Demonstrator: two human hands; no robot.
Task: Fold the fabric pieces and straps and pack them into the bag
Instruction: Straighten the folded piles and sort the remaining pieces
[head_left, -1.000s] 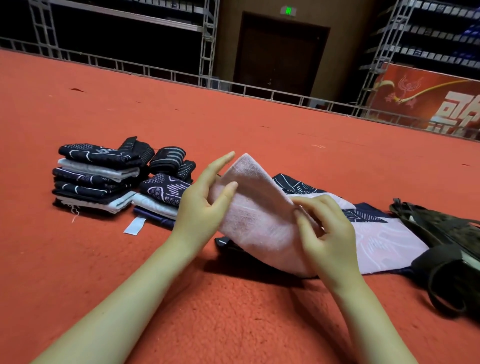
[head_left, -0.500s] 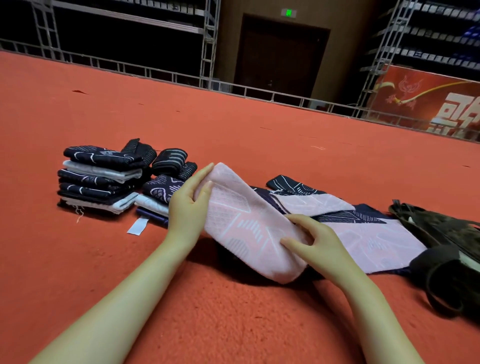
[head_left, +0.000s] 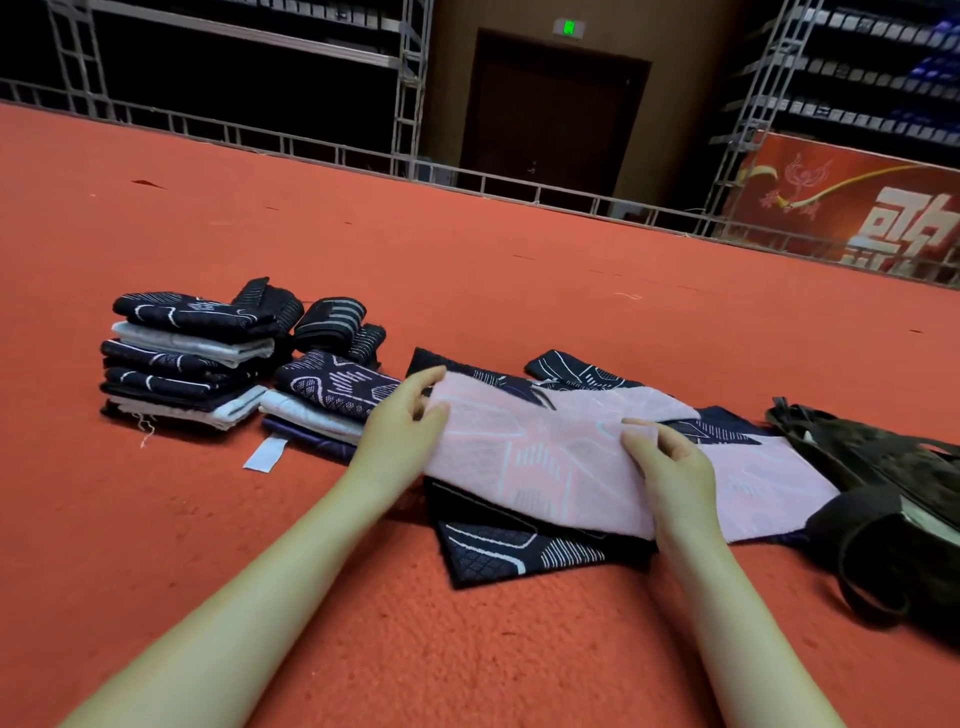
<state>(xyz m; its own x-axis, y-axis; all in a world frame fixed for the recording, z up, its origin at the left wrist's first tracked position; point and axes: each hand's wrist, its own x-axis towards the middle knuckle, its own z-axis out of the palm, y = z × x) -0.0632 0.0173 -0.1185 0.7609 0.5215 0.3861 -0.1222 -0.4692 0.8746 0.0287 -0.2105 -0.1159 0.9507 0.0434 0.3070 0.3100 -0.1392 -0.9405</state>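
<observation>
On red carpet (head_left: 467, 649), w/ dark bag (head_left: 883, 499) at far right and two folded stacks (head_left: 187, 358) at left, pink-faced fabric piece (head_left: 540, 457) has come down from mid-air a sec ago and now lies folded over, on top of dark patterned cloth (head_left: 498, 551). Left hand (head_left: 400, 431) pinches its left edge betw. thumb & fingers; right hand (head_left: 670, 462) pinches the right end, fingers curled. Prob. one more fold, then stacking; nothing packed yet.

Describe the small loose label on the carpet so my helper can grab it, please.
Start at the two stacks of folded fabric on the red carpet. In front of the nearer stack lies a pale label: flat, single, plain, unlike the patterned folded pieces.
</observation>
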